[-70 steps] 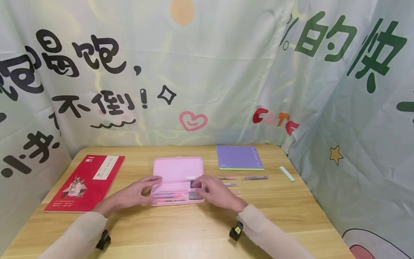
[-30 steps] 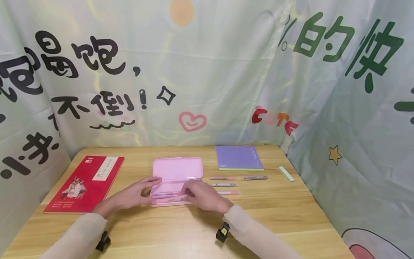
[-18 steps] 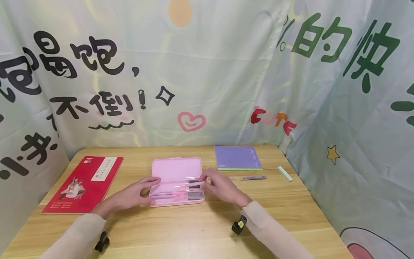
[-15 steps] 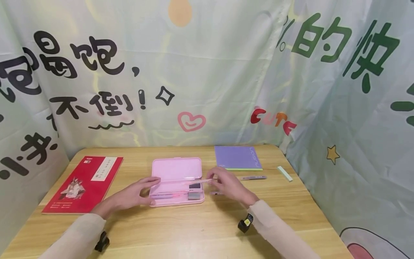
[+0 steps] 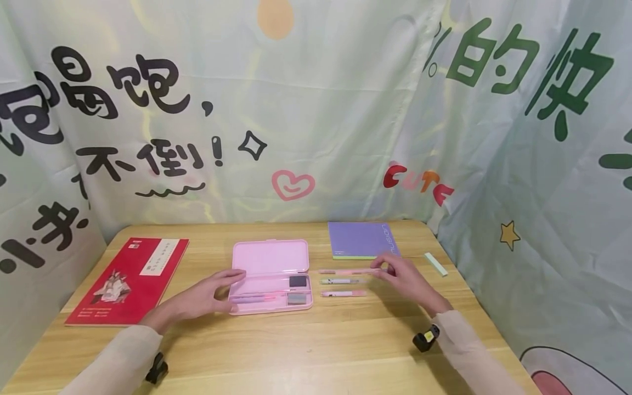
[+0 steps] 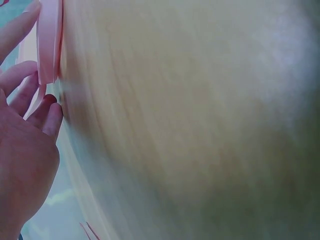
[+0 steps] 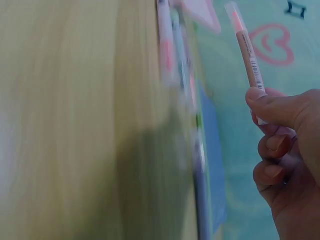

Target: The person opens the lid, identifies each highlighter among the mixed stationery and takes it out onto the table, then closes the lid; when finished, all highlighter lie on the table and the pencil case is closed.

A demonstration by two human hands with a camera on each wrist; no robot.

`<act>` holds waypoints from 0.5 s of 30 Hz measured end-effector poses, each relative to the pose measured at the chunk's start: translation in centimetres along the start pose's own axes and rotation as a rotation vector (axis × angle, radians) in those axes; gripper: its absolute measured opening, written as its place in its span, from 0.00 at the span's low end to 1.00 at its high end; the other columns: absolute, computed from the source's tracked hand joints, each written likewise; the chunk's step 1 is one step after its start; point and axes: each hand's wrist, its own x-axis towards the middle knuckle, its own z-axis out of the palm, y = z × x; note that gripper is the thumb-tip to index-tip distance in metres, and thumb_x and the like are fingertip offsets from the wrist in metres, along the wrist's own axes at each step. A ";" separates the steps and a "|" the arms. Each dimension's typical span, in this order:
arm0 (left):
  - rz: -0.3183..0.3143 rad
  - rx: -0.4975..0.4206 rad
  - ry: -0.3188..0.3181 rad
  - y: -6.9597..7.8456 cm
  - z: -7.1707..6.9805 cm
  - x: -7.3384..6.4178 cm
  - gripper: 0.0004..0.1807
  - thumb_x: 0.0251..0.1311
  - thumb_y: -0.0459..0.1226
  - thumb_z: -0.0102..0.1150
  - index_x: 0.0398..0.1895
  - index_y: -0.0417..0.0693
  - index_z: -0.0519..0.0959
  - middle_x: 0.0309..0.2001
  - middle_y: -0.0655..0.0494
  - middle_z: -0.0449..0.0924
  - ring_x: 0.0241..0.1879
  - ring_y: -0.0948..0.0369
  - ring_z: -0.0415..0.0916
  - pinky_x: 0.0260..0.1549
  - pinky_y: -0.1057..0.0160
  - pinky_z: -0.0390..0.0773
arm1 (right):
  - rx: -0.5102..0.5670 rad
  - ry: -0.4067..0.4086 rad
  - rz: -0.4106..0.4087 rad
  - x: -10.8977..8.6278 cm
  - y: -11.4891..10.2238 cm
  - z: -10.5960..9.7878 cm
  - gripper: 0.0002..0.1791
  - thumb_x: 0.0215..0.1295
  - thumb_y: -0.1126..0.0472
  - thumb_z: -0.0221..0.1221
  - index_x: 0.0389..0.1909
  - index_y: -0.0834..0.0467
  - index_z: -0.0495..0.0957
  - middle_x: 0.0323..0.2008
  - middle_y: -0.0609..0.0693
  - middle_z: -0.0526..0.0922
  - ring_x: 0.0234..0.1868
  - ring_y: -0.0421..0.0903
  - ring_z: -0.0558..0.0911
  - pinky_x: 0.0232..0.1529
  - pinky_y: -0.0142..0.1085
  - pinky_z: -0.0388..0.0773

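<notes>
A pink-tipped pen (image 7: 250, 61) is pinched in the fingers of my right hand (image 5: 406, 280), right of the open pink pencil case (image 5: 270, 257), whose left end my left hand (image 5: 204, 295) touches, fingers parted; a red book (image 5: 125, 285) lies on the desk (image 5: 296, 356) left of that case.

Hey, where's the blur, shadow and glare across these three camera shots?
Head view: mostly sharp, a soft shadow on the table near the right hand, pale sheen toward the bottom edge. Left wrist view: soft wood grain, whitish glare upper right, dark shading lower right. Right wrist view: the loose pens smeared, the held pen crisper.
</notes>
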 end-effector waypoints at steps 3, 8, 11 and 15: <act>-0.009 -0.002 -0.001 -0.1 0.0 0.0 0.50 0.63 0.53 0.74 0.86 0.53 0.64 0.86 0.42 0.57 0.84 0.34 0.52 0.76 0.20 0.55 | -0.017 0.036 0.006 -1.1 1.7 -1.0 0.04 0.74 0.64 0.68 0.46 0.55 0.86 0.26 0.47 0.72 0.22 0.34 0.66 0.24 0.30 0.67; -0.005 0.003 0.000 -0.1 0.0 -0.1 0.50 0.63 0.53 0.74 0.86 0.52 0.64 0.86 0.42 0.57 0.84 0.33 0.52 0.75 0.19 0.55 | -0.036 0.065 0.023 -2.4 3.8 -2.3 0.05 0.73 0.66 0.69 0.46 0.56 0.85 0.29 0.47 0.75 0.23 0.34 0.67 0.25 0.31 0.68; -0.013 0.002 0.004 -0.2 0.1 0.0 0.50 0.63 0.54 0.74 0.86 0.53 0.64 0.86 0.43 0.57 0.84 0.34 0.52 0.76 0.20 0.55 | -0.049 0.059 0.043 -3.1 4.7 -2.6 0.05 0.73 0.65 0.69 0.46 0.56 0.85 0.35 0.49 0.80 0.24 0.33 0.68 0.26 0.31 0.69; -0.024 -0.002 0.003 -0.3 0.2 0.1 0.50 0.63 0.54 0.74 0.86 0.53 0.64 0.86 0.44 0.57 0.84 0.35 0.52 0.77 0.21 0.55 | -0.069 0.054 0.069 -3.7 5.6 -2.7 0.05 0.72 0.64 0.70 0.45 0.55 0.85 0.42 0.52 0.84 0.27 0.34 0.71 0.28 0.31 0.71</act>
